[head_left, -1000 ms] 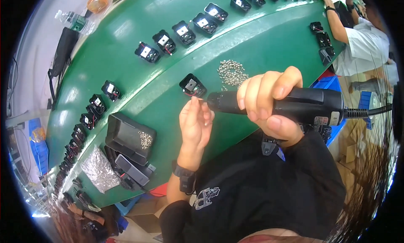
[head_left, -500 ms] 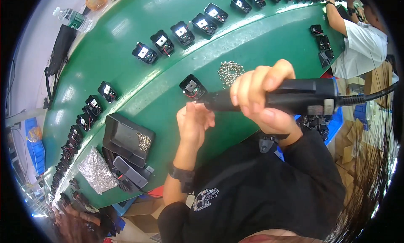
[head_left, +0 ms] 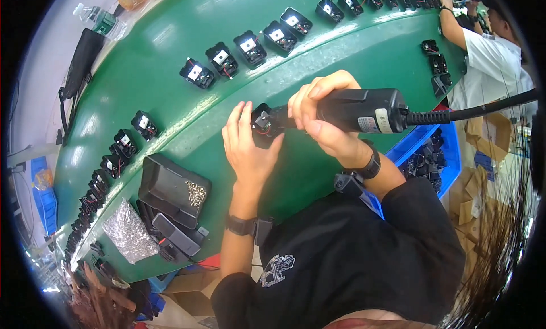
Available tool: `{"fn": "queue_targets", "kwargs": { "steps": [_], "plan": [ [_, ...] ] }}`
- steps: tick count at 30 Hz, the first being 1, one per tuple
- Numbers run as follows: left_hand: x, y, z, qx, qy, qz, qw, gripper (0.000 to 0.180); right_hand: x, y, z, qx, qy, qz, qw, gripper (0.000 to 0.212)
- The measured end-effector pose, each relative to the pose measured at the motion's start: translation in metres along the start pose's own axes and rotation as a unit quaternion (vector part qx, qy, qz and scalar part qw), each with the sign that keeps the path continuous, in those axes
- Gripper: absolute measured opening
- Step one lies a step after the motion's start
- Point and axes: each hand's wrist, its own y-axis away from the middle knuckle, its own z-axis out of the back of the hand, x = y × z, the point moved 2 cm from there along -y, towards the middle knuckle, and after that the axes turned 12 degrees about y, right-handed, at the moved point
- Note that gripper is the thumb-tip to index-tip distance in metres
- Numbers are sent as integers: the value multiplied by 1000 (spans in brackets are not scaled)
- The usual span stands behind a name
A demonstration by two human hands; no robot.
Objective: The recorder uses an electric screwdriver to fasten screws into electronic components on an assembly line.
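A black corded electric screwdriver [head_left: 355, 108] is gripped in my right hand [head_left: 327, 110], held nearly level with its tip pointing left. The tip reaches into an open black plastic housing [head_left: 261, 117] on the green table, which has a grey part and red wires inside. My left hand [head_left: 248, 144] steadies this housing, with the fingers along its left side and the thumb at its lower right. Where the tip meets the housing is too small to make out. Loose screws [head_left: 196, 193] lie in a black tray [head_left: 170, 178] left of my left forearm.
Rows of similar black housings [head_left: 250, 47] line the green table [head_left: 187, 115]. A clear bag of small metal parts [head_left: 131, 232] and a grey phone-like device [head_left: 176, 234] lie at lower left. A blue bin [head_left: 451, 152] of black parts stands at right. Another person [head_left: 489, 61] works at upper right.
My right hand brought the screwdriver left and its tip to the housing. My left hand, earlier pinched near the tip, has spread around the housing. The screw pile behind is now hidden.
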Motion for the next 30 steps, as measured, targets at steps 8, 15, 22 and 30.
{"fn": "queue_targets", "kwargs": {
  "steps": [8,15,22,30],
  "plan": [
    [7,-8,-1,3,5,-51,999,69,7,-3,1,36,28,10,999,31],
    [10,-12,1,16,-29,-85,996,70,5,-9,1,110,93,89,986,26],
    [7,-20,3,38,-25,-48,998,60,7,-10,-5,131,94,128,979,23],
    [-11,-32,15,130,-71,-55,987,51,19,-3,14,111,120,-34,986,27]
  ]
}}
